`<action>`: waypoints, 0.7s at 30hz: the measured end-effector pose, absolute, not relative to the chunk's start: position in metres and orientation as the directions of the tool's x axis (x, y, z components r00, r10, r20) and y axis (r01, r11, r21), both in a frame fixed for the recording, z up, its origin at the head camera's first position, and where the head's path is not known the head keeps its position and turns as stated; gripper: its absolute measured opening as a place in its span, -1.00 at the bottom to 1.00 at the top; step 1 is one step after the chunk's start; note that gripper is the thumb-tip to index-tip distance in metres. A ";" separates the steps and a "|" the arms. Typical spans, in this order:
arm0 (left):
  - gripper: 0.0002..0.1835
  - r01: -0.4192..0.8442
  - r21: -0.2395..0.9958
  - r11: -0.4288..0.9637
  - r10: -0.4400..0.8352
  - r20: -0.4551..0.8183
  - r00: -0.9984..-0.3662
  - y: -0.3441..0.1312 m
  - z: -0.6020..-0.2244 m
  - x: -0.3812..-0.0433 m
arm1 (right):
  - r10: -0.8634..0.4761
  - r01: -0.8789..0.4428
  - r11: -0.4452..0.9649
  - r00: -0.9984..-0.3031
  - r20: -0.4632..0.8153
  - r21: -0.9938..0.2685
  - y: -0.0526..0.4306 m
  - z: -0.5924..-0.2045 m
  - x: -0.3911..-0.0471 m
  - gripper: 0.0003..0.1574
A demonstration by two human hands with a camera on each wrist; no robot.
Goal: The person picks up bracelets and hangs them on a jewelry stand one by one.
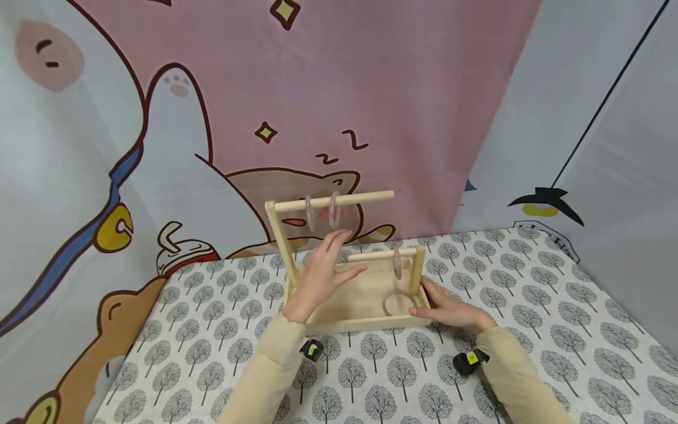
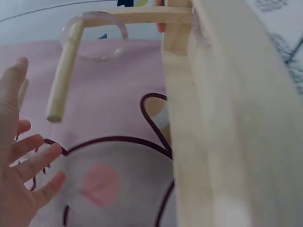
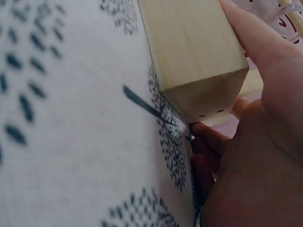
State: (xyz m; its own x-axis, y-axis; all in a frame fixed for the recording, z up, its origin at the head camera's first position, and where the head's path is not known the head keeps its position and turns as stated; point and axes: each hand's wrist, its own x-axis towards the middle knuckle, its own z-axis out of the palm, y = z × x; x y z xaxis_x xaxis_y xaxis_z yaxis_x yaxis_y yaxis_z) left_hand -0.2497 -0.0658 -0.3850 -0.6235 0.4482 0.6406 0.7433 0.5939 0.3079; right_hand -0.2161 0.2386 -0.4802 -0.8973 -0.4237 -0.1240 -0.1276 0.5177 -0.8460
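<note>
A light wooden bangle stand (image 1: pixel 360 325) with a tray base and two side posts stands on the table. Two translucent pinkish bangles, a left one (image 1: pixel 310 214) and a right one (image 1: pixel 334 211), hang on its taller bar (image 1: pixel 368 198). Another bangle (image 1: pixel 398 262) hangs on the lower bar (image 1: pixel 371 255), and one more bangle (image 1: pixel 385 304) is in the tray. My left hand (image 1: pixel 324 272) hovers over the tray just below the taller bar, fingers extended and holding nothing. At the tray's right end my right hand (image 1: pixel 450 310) grips the corner, thumb over the front rim, fingers along the side.
A white tablecloth (image 1: pixel 201 341) printed with grey trees covers the table. Behind it hangs a pink and white curtain (image 1: pixel 413 106) with cartoon animals. Each wrist wears a small black device, the left one (image 1: pixel 312 350) and the right one (image 1: pixel 470 361).
</note>
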 end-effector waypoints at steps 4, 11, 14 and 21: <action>-0.16 0.648 0.438 0.623 0.370 0.565 -0.737 -0.078 -0.397 -0.243 | -0.424 -0.115 0.519 -0.895 -0.138 -0.847 0.238 -0.477 -0.215 0.22; -0.19 0.567 0.550 0.613 0.329 0.474 -0.817 -0.091 -0.422 -0.237 | -0.450 -0.112 0.500 -0.881 -0.147 -0.859 0.241 -0.478 -0.218 0.23; -0.23 0.560 0.551 0.619 0.337 0.458 -0.823 -0.091 -0.429 -0.237 | -0.451 -0.122 0.510 -0.881 -0.143 -0.852 0.242 -0.481 -0.222 0.24; -0.29 0.537 0.586 0.607 0.395 0.364 -0.844 -0.085 -0.438 -0.236 | -0.517 -0.211 0.483 -0.852 -0.083 -0.850 0.243 -0.478 -0.227 0.20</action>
